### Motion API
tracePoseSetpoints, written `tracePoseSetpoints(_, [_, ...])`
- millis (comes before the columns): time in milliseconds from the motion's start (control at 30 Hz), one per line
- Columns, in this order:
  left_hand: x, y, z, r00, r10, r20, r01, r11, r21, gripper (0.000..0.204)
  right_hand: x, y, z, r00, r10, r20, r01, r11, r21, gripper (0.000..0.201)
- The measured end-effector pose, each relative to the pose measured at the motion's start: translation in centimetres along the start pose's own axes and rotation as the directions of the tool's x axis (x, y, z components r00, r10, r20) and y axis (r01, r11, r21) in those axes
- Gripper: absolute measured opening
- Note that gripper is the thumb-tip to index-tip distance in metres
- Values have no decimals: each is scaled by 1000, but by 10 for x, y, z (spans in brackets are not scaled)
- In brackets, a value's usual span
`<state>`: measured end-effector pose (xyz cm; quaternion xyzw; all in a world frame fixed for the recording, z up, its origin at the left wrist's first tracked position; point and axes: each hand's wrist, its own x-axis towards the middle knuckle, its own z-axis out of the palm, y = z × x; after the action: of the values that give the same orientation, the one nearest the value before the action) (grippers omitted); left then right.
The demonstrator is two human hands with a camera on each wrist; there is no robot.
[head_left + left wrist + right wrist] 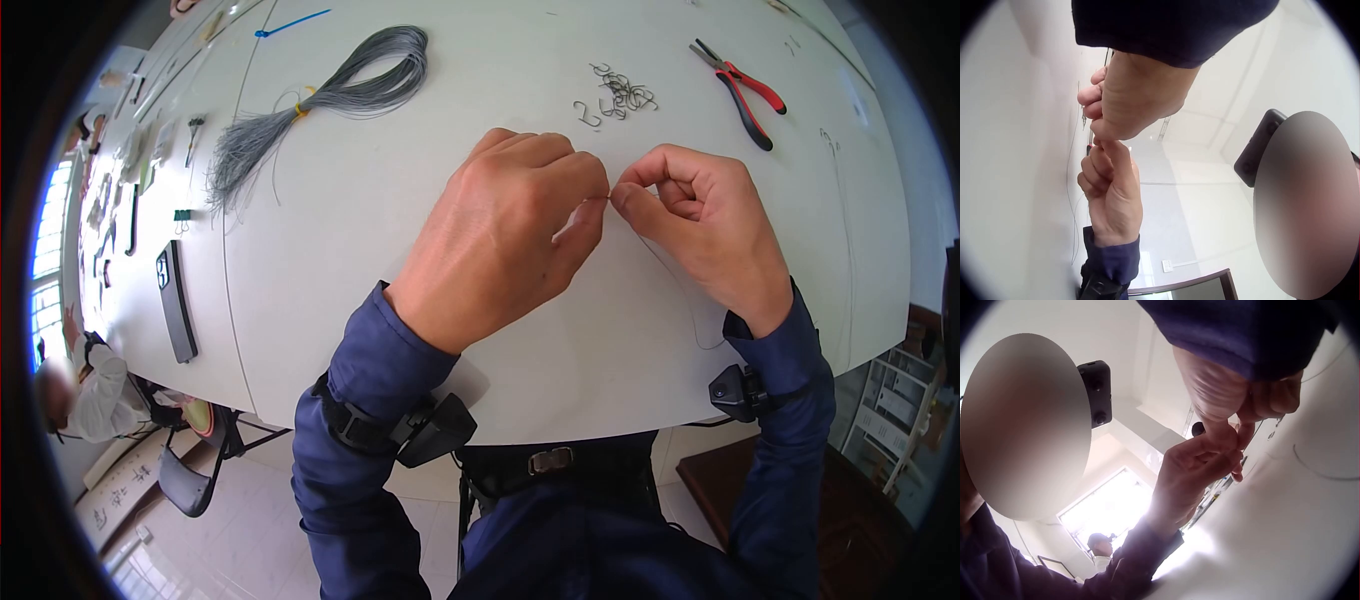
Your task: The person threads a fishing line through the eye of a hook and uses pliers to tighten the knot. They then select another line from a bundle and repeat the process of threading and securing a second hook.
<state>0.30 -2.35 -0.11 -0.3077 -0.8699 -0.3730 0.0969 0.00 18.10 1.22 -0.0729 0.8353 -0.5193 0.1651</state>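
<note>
Thumb to finger, my left hand pinches a thin line over the white table. My right hand pinches the same line, its fingertips close beside the left ones. A tiny dark piece shows at the left fingertips, mostly hidden by them; I cannot tell what it is. From the right hand a loose length of thin line curves down toward the table's near side. Beyond the hands lies a small pile of metal hooks. The left wrist view shows both hands meeting at the fingertips.
Red-and-black pliers lie at the far right, near another thin line. Left of the hands are a tied bundle of grey strands, a blue cable tie, a binder clip and a phone. Another person sits at far left.
</note>
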Motion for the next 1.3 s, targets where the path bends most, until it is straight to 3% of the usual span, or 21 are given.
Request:
tracePoseSetpoints(300, [4, 2, -1, 994, -41, -97, 35, 998, -59, 15, 3, 7, 1, 999, -32, -15, 34, 987, 159, 20])
tracePoseSetpoints(933, [3, 0, 3, 988, -129, -87, 101, 957, -272, 7, 6, 7, -11, 998, -67, 0, 66, 991, 115, 21])
tracePoseSetpoints(1300, [2, 1, 3, 984, -158, -82, 130, 953, -275, 6, 7, 9, -8, 997, -71, -13, 72, 987, 144, 21])
